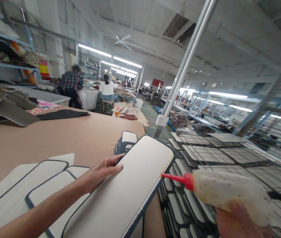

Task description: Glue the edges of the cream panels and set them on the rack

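My left hand (108, 170) grips the far left edge of a long cream panel (127, 178) with rounded corners and a dark edge, its thumb lying on the face. The panel is tilted up above the table. In my right hand (239, 218) is a cloudy squeeze bottle (227, 188) with a red nozzle, lying nearly level. Its red tip meets the panel's right edge, where a thin yellowish line shows. Several similar panels (53, 185) lie under my left forearm, and a stack of small dark-edged panels (127, 140) stands behind the held one.
Wire racks (219, 153) filled with cream panels stand on the right. A metal post (180, 76) with a socket box rises beyond the brown table (100, 127). Grey-brown pieces (14, 105) are piled at the far left. Two people (71, 84) work farther back.
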A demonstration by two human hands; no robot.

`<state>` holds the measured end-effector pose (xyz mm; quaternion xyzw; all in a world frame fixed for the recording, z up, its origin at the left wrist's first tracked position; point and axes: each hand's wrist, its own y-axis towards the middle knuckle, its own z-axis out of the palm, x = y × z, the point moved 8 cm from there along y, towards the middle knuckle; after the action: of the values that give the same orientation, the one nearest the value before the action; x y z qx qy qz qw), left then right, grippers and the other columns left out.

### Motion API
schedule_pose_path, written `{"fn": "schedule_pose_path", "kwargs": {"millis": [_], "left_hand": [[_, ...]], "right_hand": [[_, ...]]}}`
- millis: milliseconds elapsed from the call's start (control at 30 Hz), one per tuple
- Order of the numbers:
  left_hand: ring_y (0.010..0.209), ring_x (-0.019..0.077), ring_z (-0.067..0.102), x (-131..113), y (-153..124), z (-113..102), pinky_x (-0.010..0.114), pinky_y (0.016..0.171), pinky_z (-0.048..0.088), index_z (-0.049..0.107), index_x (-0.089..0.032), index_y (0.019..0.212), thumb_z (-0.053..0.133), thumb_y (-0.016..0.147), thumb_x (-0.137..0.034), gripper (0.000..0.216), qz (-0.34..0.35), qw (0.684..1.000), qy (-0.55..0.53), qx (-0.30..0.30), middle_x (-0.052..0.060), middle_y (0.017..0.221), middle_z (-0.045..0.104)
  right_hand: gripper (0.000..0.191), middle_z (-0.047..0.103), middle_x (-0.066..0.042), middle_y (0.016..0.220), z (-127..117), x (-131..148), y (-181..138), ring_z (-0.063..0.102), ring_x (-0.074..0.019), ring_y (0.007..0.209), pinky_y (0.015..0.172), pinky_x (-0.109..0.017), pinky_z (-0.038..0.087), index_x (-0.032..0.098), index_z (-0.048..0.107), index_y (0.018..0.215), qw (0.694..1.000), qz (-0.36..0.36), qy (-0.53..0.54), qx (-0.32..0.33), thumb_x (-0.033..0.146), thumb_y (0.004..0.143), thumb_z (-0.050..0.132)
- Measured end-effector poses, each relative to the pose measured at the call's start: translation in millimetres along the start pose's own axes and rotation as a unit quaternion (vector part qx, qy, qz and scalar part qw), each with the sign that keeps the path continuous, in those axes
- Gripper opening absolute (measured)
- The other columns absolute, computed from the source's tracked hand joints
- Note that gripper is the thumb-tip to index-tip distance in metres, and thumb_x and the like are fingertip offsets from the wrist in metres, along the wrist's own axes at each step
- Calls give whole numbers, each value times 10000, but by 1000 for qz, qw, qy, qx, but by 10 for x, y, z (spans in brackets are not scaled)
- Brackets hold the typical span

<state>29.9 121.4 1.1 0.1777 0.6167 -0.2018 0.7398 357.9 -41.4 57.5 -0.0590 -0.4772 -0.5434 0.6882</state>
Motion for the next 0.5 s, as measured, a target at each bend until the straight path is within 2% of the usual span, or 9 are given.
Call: {"fn": "schedule_pose_path", "kwargs": {"millis": [100,200,367,500], "left_hand": [[869,230,679,10,11,-4,282,721,523,475,-196,1399,760,712,-443,784,2,1000,13,3,82,1083,720],[870,232,677,55,32,-19,284,719,522,437,-182,1423,755,714,-451,822,-4,1000,25,-5,89,1082,719],[880,226,668,115,82,54,285,741,518,469,-163,1396,737,727,-462,780,-6,999,39,22,85,1077,719],[896,221,653,149,151,74,279,752,510,487,-145,1379,730,726,-474,770,2,998,65,27,78,1065,721]], "right_hand": [[411,705,-8,958,57,-17,59,640,-200,932,633,-211,580,252,698,859,1000,15,10,16,262,488,875],[350,703,-3,916,199,46,127,637,-219,972,712,-288,593,262,700,883,998,22,23,52,310,566,841],[286,688,-11,997,632,377,296,642,-247,999,831,-398,568,272,691,935,986,0,-7,167,339,669,774],[304,686,-41,1013,784,678,553,636,-277,1032,861,-467,550,265,678,1005,979,-65,-67,179,384,727,714]]}}
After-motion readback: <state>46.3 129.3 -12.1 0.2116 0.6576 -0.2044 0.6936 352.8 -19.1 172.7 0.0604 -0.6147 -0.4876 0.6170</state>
